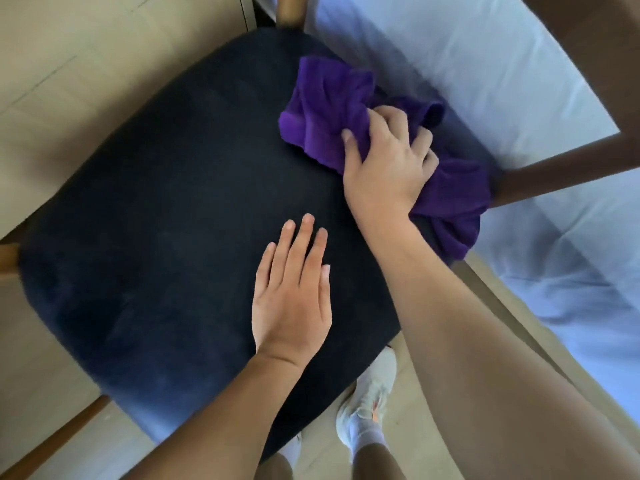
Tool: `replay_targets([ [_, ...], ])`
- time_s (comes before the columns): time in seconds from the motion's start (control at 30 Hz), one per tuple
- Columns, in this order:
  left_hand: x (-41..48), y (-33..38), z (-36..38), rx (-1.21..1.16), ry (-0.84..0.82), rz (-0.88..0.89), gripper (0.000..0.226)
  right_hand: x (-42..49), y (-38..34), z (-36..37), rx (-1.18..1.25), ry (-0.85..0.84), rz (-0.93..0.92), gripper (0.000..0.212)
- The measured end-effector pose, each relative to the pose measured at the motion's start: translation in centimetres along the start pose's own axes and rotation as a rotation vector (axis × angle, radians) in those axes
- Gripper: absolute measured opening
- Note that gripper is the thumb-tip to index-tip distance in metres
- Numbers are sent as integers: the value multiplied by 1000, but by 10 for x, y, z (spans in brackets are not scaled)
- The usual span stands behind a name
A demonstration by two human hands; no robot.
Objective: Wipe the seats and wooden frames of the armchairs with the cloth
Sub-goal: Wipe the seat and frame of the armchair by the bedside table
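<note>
The right hand (384, 168) grips the crumpled purple cloth (329, 109) at the far right edge of the dark seat (173, 202), near the wooden frame (554, 174). The left hand (291, 296) lies flat on the seat with straight fingers.

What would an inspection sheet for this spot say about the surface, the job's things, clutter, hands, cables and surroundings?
Surface: dark navy seat, soft fabric, blurred at the edges.
Job's things: purple cloth bunched on the seat's far right part; wooden frame beside it.
Clutter: nothing seen.
Hands: right hand grips the purple cloth; left hand palm down on the seat, fingers straight.
Cables: nothing seen.
Surroundings: pale floor on the left, white bedding on the right, the person's white shoes below the seat.
</note>
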State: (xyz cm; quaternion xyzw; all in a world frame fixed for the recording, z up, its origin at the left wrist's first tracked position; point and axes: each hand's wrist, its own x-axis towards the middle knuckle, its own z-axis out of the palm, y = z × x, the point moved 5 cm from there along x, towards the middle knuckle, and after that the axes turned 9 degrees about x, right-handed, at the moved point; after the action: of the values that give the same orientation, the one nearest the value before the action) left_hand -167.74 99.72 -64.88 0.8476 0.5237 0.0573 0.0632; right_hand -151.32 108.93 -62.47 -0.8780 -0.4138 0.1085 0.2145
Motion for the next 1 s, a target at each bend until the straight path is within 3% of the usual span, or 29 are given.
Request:
replay_targets([
  [0.1,2,-1,-3,-98,-25,-29,45,-44,-15,7,79,-61,-133,39],
  [0.2,4,-11,-11,-450,-16,-133,38,-56,-13,2,127,-166,-155,39],
  [0.27,7,-18,-22,-719,-2,-263,30,-55,-13,-5,160,-252,-135,40],
  [0.4,21,-18,-46,-1027,-74,-642,20,-70,-14,-19,240,-402,-42,44],
  [0.53,21,-8,-54,-1352,-216,-879,19,-93,-9,-46,756,-404,224,30],
  [0.63,9,6,-67,-1615,-372,-952,28,-111,-7,-74,909,-359,237,34],
  [0.73,-4,19,-87,-1665,-454,-942,34,-124,0,-97,972,-369,304,46],
  [0.87,-13,29,-114,-1516,-349,-876,34,-130,17,-124,921,-378,347,54],
  [1.0,-13,34,-140,-1472,-193,-802,48,-131,30,-156,980,-365,339,30],
])
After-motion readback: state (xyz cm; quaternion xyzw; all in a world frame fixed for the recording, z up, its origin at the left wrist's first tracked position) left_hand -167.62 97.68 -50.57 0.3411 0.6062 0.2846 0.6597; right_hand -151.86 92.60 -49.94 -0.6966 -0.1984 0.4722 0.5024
